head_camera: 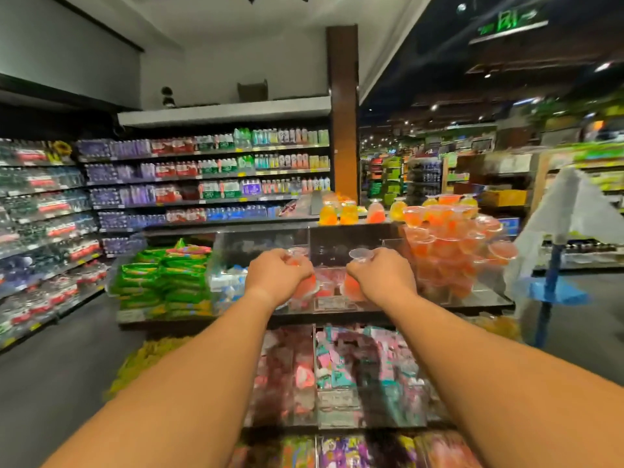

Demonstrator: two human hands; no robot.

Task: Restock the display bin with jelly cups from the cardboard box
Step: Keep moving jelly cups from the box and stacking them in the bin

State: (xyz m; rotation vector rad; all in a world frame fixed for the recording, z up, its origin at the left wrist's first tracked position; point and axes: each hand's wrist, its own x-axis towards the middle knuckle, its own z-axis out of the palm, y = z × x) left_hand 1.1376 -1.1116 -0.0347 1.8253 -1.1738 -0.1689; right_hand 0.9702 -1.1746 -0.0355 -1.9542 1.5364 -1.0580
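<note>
Both my arms reach forward over a clear acrylic display bin (332, 304) on the top tier of a candy stand. My left hand (277, 276) grips orange-red jelly cups (304, 287), with one cup rim showing above its fingers. My right hand (383, 275) grips more jelly cups (354, 286); a clear cup (361, 254) sticks up past the thumb. A few red cups lie at the bottom of the bin between my hands. The neighbouring bin on the right holds a tall heap of orange jelly cups (452, 246). No cardboard box is in view.
Green snack packs (162, 282) are stacked left of the bin. Lower tiers hold pink and teal wrapped sweets (354, 366). Juice bottles (349, 212) stand behind the bins. Drink shelves (202, 177) line the back and left. A blue pole with plastic bags (553, 261) stands at right.
</note>
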